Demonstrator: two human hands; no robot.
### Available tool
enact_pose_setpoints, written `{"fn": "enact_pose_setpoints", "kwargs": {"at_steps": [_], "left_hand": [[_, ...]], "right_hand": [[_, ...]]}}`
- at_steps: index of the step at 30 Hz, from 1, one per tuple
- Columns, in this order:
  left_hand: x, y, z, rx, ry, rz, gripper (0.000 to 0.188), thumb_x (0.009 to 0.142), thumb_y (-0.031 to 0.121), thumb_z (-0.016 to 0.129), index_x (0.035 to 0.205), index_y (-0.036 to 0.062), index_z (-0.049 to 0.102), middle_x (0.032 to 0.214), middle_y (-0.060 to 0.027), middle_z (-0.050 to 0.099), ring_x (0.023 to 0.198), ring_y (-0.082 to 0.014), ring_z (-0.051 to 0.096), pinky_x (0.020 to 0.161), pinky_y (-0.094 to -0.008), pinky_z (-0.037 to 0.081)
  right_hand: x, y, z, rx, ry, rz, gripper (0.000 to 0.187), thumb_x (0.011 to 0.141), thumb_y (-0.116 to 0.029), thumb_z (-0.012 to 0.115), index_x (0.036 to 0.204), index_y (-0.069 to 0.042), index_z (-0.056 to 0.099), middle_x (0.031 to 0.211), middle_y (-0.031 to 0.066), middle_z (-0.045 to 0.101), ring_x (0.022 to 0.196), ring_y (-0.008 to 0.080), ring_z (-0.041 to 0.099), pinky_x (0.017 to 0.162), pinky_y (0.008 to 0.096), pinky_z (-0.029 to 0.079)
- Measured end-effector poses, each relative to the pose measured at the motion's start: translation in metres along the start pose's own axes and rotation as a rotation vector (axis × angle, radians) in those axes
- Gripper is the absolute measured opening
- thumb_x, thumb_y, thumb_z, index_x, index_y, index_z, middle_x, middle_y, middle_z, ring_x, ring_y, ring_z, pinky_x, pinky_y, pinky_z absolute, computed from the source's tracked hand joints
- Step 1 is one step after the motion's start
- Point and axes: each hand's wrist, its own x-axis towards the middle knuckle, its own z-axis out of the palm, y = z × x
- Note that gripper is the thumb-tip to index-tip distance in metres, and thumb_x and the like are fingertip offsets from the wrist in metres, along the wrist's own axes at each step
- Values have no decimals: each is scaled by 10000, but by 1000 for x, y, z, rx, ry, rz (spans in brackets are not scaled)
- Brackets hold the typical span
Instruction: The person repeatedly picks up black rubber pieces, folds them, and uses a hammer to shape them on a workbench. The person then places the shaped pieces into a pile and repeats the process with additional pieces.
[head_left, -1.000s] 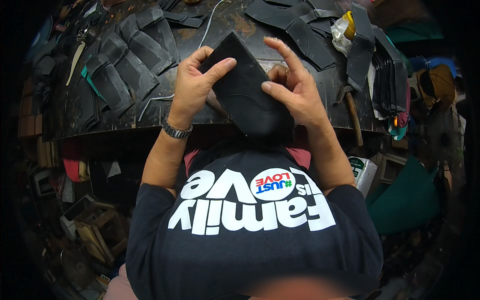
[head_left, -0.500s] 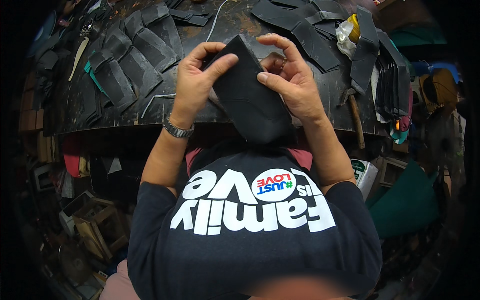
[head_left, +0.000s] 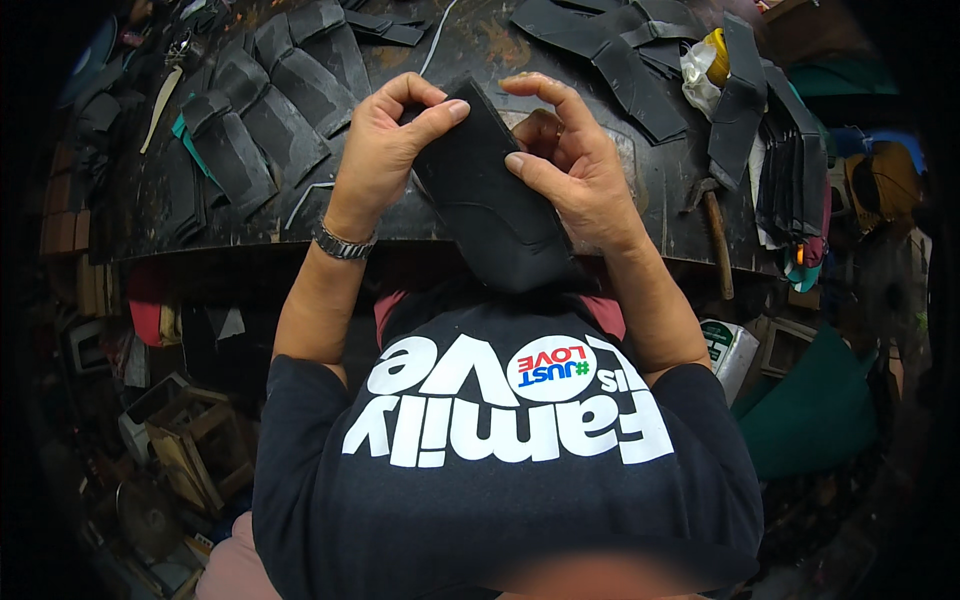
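Since the first frame the right hand (head_left: 588, 185) has come closer to the left hand (head_left: 375, 150), and the black panel's (head_left: 485, 190) top corner sits a little lower. On the left, thumb and fingers pinch the panel near its upper end; it slants down from that grip to the shirt front (head_left: 520, 420). Right of it, the other thumb rests on the long edge with the index finger raised, and I cannot tell whether the curled fingers behind are closed on the panel. For good control, that left pinch is best kept firm but light, with the right thumb pressing evenly along the edge so the panel does not crease. Left of the grip, overlapping black pieces (head_left: 298, 105) cover much of the scuffed table (head_left: 490, 45); a white cord (head_left: 436, 42) runs just above it, more cut pieces (head_left: 610, 55) lie up and to the right, and a hammer (head_left: 716, 235) sits at the edge right of the right hand. Around the bench, a wooden frame (head_left: 205, 450) stands low on the left, a tin (head_left: 732, 350) and green sheet (head_left: 815, 410) low on the right.
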Motion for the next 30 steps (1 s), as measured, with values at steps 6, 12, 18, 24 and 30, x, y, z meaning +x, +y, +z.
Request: {"fn": "enact_pose_setpoints", "kwargs": {"at_steps": [6, 12, 18, 24, 30], "left_hand": [[-1, -6, 3, -13, 14, 27, 145, 907, 46, 764, 972, 56, 634, 925, -19, 689, 839, -69, 679, 745, -204, 565], [1, 8, 7, -202, 104, 21, 441, 896, 10, 721, 1315, 2, 583, 1017, -96, 722, 895, -136, 712, 838, -254, 579], [-17, 40, -1, -191, -165, -67, 387, 931, 46, 685, 1309, -19, 639, 1029, -95, 750, 912, -137, 725, 903, -262, 570], [-5, 42, -15, 358, -460, 578, 240, 817, -34, 726, 1052, -2, 757, 1083, -87, 686, 1015, -175, 677, 903, -290, 548], [-30, 27, -30, 1078, -574, 264, 264, 655, 26, 751, 895, 129, 789, 956, -26, 647, 953, -224, 636, 864, -355, 500]], "right_hand": [[1, 0, -1, 51, -6, 17, 654, 898, 67, 632, 1501, -59, 412, 999, 41, 600, 928, 75, 606, 818, 218, 524], [-24, -14, -2, 35, -83, 203, 701, 903, -33, 708, 1524, -42, 383, 1092, 88, 655, 1011, 156, 633, 922, 283, 498], [-64, -62, -6, -593, -129, 289, 356, 894, 9, 650, 1248, 26, 673, 1050, 160, 737, 986, 207, 707, 865, 336, 538], [-50, -44, -31, -1313, 162, -466, 537, 768, 93, 613, 1274, -73, 682, 1097, 125, 735, 998, 291, 698, 942, 445, 505], [-74, 58, -20, -1413, -42, -159, 758, 866, -420, 726, 1551, -271, 438, 1494, 306, 443, 1423, 436, 397, 1156, 656, 245]]}}
